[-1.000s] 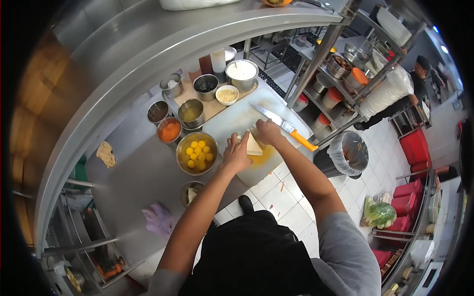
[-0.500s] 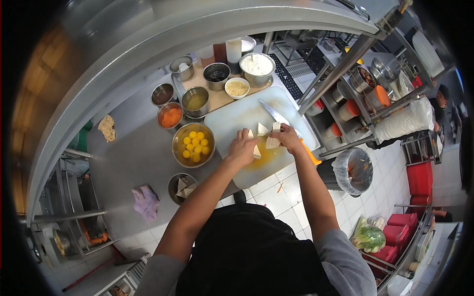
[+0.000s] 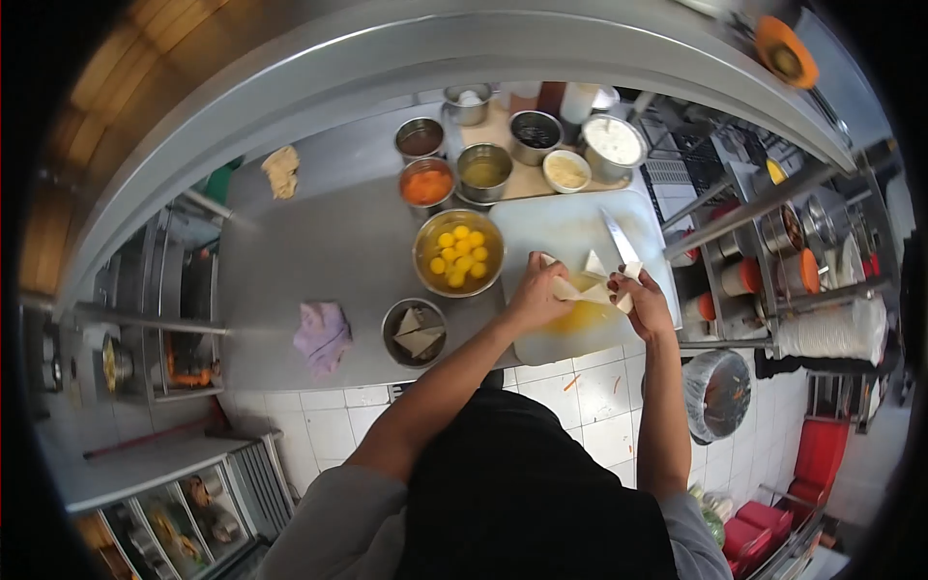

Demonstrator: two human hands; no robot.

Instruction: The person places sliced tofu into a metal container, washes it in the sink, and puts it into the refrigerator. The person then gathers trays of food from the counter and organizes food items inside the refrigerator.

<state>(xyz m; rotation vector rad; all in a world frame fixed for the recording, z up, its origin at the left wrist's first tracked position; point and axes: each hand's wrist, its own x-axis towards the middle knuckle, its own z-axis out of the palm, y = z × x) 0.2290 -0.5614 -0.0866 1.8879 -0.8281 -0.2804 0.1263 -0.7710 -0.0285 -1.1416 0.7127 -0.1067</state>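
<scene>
Step in hand, as judged: handling & parting of cut white pieces, knife set aside. At near edge, L of board, small steel bowl (image 3: 386, 334) noted, part-filled w/ several wedges (image 3: 420, 341). Over near half of cutting board (image 3: 556, 217), first piece (image 3: 563, 288) is held in narrow pinch by L hand (image 3: 537, 294); second piece (image 3: 624, 304) is gripped betw. thumb & fingers of R hand (image 3: 646, 305). Third piece (image 3: 597, 294) is seen betw. hands; whether held or resting cannot be told. Next move judged to call for light, secure pinch, thin corners being liable to break, & for R hand to be kept clear of the blade. Loose piece (image 3: 594, 262) lies just beyond, on board; knife (image 3: 619, 235) lies to its R, handle hidden by R hand. Containers, cont'd: L of board, mixing bowl (image 3: 417, 259) w/ approx. a dozen egg yolks (image 3: 459, 253). Farther: pot w/ orange contents (image 3: 426, 186), unident.; pot w/ yellowish liquid (image 3: 483, 174); white bowl w/ pale chopped matter (image 3: 566, 172). Farther yet: pot w/ brown contents (image 3: 420, 141), pot w/ dark contents (image 3: 536, 133) &, far R, large pot w/ white powder (image 3: 616, 142). Farthest: pot w/ white item (image 3: 470, 98), too small to ident.
</scene>
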